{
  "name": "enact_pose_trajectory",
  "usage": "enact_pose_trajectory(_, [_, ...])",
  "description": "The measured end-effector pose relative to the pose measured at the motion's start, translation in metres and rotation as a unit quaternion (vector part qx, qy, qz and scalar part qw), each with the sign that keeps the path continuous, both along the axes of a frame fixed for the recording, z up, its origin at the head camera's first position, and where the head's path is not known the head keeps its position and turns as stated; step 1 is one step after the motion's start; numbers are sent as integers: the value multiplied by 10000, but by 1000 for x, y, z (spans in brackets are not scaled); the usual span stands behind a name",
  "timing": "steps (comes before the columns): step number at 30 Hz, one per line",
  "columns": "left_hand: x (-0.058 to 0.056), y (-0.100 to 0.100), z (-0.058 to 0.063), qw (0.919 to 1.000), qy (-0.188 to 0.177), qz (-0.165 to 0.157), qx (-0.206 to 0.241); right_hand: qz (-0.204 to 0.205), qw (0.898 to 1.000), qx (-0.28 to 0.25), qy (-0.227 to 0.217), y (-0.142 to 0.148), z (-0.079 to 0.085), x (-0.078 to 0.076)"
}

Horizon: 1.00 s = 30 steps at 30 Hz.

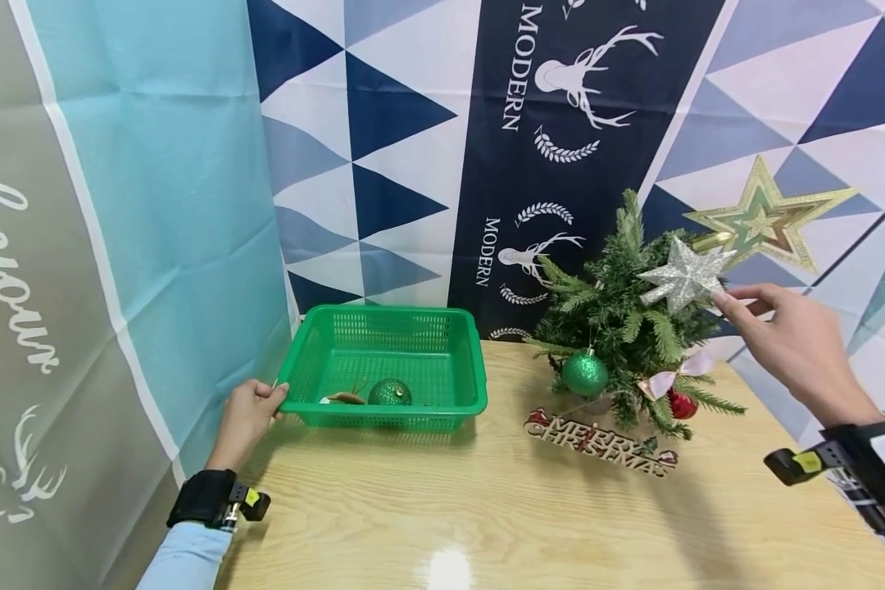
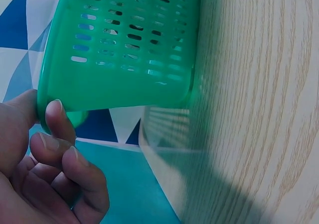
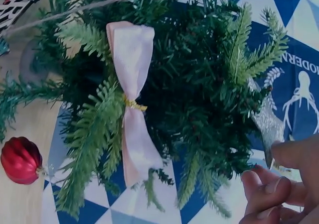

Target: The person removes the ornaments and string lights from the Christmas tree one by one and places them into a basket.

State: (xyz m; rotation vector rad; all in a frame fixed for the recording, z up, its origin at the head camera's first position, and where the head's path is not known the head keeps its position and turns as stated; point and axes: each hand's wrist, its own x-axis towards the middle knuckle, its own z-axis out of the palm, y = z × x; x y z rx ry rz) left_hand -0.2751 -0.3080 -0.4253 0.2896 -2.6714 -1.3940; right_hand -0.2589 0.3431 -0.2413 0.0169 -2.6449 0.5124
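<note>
My left hand (image 1: 247, 416) pinches the near left corner of the green plastic basket (image 1: 479, 360) by its rim; the left wrist view shows thumb and fingertips (image 2: 59, 115) on that rim. Inside the basket lie a green glitter ball (image 1: 389, 393) and a small brown piece. At the right, my right hand (image 1: 796, 340) pinches a silver glitter star (image 1: 684, 274) by one point, in front of the upper part of a small Christmas tree (image 1: 627, 311). A larger gold star (image 1: 763, 217) sits at the tree's upper right, just behind the silver one.
On the tree hang a green ball (image 1: 585, 373), a pink bow (image 3: 132, 84) and a red ball (image 3: 21, 160). A "Merry Christmas" sign (image 1: 601, 442) is at its foot. The wooden table (image 1: 413, 508) backs onto a patterned cloth (image 1: 406, 147).
</note>
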Motion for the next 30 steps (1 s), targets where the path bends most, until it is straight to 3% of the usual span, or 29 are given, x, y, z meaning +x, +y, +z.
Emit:
enact_pose_trajectory(9, [-2, 6, -1, 9999, 164, 1, -37, -131, 9998, 40, 165, -1, 2, -2])
enact_pose_trajectory(18, [-5, 9, -2, 9999, 138, -27, 21, -216, 9989, -296, 297, -7, -2, 9])
enact_pose_trajectory(30, [-2, 1, -5, 9999, 84, 96, -38, -10, 9865, -586, 1527, -34, 10, 6])
